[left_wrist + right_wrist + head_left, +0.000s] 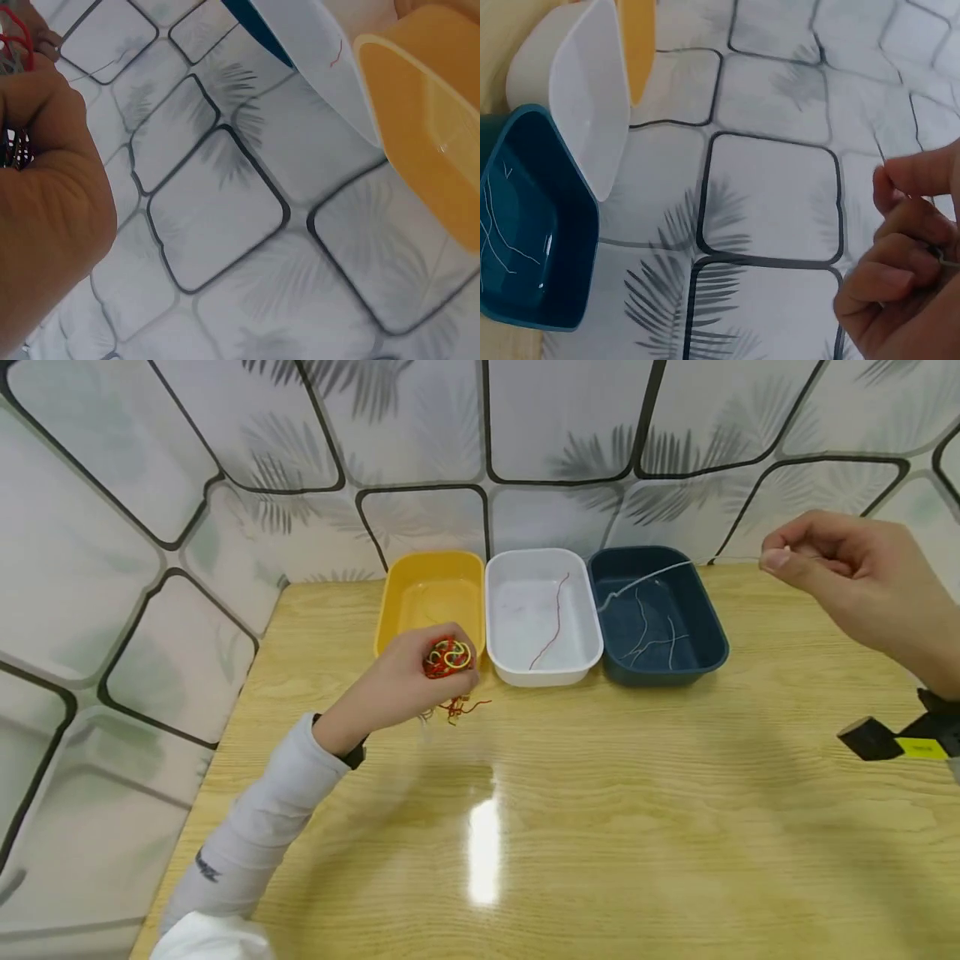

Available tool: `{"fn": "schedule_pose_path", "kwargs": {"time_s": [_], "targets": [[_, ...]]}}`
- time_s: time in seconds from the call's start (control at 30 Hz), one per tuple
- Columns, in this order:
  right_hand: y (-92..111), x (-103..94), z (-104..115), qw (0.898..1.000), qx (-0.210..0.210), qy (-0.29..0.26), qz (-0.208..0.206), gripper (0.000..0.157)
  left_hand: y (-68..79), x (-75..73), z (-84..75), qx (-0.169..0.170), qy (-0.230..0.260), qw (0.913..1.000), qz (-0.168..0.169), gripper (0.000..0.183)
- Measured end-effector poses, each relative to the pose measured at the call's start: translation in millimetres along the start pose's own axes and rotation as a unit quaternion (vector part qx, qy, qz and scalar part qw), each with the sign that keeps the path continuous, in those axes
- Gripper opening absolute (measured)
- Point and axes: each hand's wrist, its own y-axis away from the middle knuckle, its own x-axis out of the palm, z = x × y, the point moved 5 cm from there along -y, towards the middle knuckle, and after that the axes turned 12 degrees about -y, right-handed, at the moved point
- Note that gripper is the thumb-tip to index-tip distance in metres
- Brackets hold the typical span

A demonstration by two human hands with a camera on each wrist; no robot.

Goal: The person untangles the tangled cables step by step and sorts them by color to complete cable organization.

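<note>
My left hand grips a tangled bundle of strings, mostly red with yellow and some grey; loose ends hang below the fist. Thumb and forefinger of my right hand pinch a thin pale grey string, raised at the right. That string runs left across the dark blue box, and its far end near the white box's rim is hard to make out. In the right wrist view a bit of grey string shows at the right palm, under the curled fingers. The left wrist view shows only part of the left hand.
Three boxes stand side by side against the patterned wall covering: yellow, white and dark blue. One red string lies in the white box, several grey strings in the blue one. All stand on a wooden table.
</note>
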Motion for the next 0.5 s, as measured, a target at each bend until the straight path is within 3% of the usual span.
{"fn": "schedule_pose_path", "kwargs": {"time_s": [0.13, 0.2, 0.37, 0.5], "targets": [[-2.3, -10.0, -22.6, 0.999, 0.018, 0.002, -0.045, 0.019, -5.7, 3.0, -12.1, 0.010, 0.001, 0.9999, 0.007, 0.014], [-4.9, -8.1, -36.9, 0.998, 0.027, 0.022, -0.059, 0.021, -4.4, 4.4, -20.1, -0.005, 0.013, 0.9997, 0.021, 0.017], [-18.5, 2.8, -78.0, 0.985, 0.082, 0.143, -0.059, 0.038, 4.0, 1.3, -40.4, -0.043, 0.037, 0.9976, 0.040, 0.025], [-31.7, 15.1, -104.1, 0.971, 0.097, 0.209, -0.062, 0.045, 2.5, 3.2, -43.2, -0.009, 0.066, 0.9974, 0.026, 0.028]]}}
